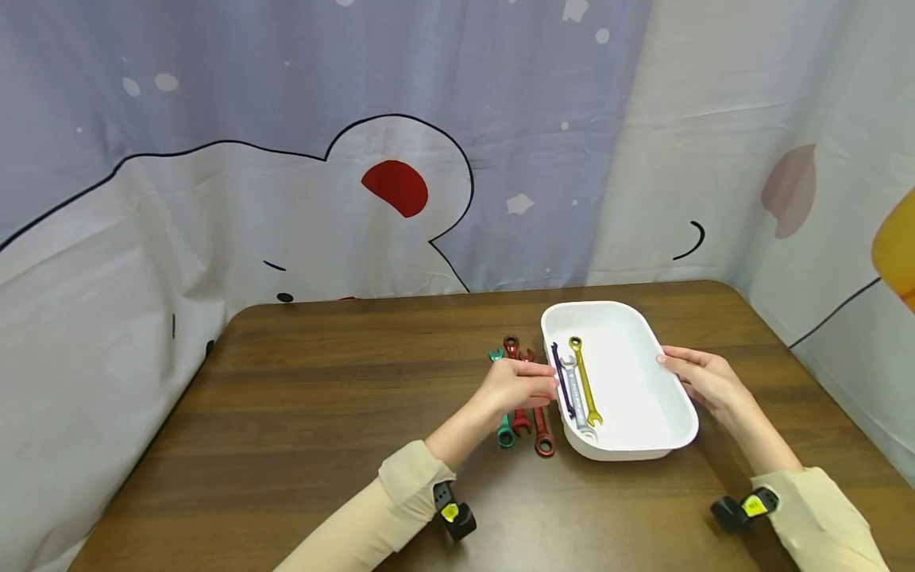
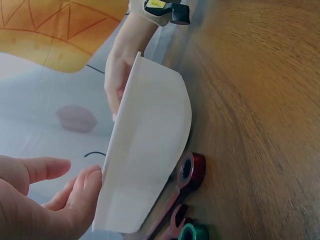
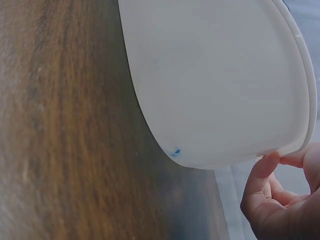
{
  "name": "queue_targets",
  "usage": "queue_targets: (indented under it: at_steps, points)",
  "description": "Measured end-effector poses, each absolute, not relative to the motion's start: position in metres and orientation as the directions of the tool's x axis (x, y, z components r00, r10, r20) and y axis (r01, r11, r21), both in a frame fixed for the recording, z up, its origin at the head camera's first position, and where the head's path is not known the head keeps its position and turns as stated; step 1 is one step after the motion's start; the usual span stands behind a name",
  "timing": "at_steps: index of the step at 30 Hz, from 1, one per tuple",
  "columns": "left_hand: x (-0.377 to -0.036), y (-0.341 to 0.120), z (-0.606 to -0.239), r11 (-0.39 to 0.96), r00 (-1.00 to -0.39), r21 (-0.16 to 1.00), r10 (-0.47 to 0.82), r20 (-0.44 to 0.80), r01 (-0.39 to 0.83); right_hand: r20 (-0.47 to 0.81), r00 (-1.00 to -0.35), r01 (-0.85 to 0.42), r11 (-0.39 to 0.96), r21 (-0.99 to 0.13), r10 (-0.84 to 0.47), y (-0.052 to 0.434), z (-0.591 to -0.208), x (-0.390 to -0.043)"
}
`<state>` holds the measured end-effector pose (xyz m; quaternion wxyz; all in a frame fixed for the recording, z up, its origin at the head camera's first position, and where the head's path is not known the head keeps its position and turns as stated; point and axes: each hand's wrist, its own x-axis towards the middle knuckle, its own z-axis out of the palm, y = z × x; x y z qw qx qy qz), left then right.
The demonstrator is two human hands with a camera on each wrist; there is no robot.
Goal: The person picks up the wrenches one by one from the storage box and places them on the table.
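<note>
The white tray (image 1: 665, 413) sits on the brown table (image 1: 286, 413), steadied from both sides: the left hand (image 1: 518, 385) has relaxed fingers at its near rim, and the right hand (image 1: 696, 377) lightly touches the far rim. Inside lie yellow, silver and purple wrenches (image 1: 582, 381); red and green wrenches (image 1: 525, 417) lie just outside. No readable writing, as far as these views show.

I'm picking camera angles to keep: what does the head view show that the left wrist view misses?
Only the head view shows the purple, silver and yellow wrenches inside the white plastic tray. Only the left wrist view shows the tray's outer wall close up. Both show the left hand, right hand, red wrench, green wrench and wooden table.
</note>
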<state>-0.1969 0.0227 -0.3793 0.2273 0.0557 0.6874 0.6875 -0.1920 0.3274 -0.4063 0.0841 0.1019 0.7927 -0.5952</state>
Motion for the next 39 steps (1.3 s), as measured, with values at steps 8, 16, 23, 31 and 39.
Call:
queue_targets:
  at_steps: [8, 16, 23, 31, 39]
  points:
    - [-0.195, 0.032, -0.377, 0.035, -0.881, 0.97, 0.412, -0.232, -0.239, -0.251, -0.966, 0.257, 0.263, -0.93, 0.057, 0.326, -0.404, -0.193]
    - [-0.194, 0.042, -0.37, 0.061, -0.879, 0.966, 0.404, -0.253, -0.25, -0.24, -0.969, 0.246, 0.263, -0.933, 0.054, 0.327, -0.404, -0.192]
    - [-0.194, 0.052, -0.368, 0.095, -0.878, 0.96, 0.389, -0.278, -0.262, -0.239, -0.969, 0.246, 0.27, -0.931, 0.059, 0.327, -0.404, -0.192]
    - [-0.199, 0.062, -0.369, 0.11, -0.872, 0.955, 0.391, -0.295, -0.274, -0.242, -0.968, 0.25, 0.27, -0.93, 0.064, 0.328, -0.406, -0.191]
    - [-0.204, 0.074, -0.371, 0.119, -0.889, 0.96, 0.362, -0.28, -0.254, -0.235, -0.97, 0.243, 0.263, -0.934, 0.063, 0.327, -0.406, -0.191]
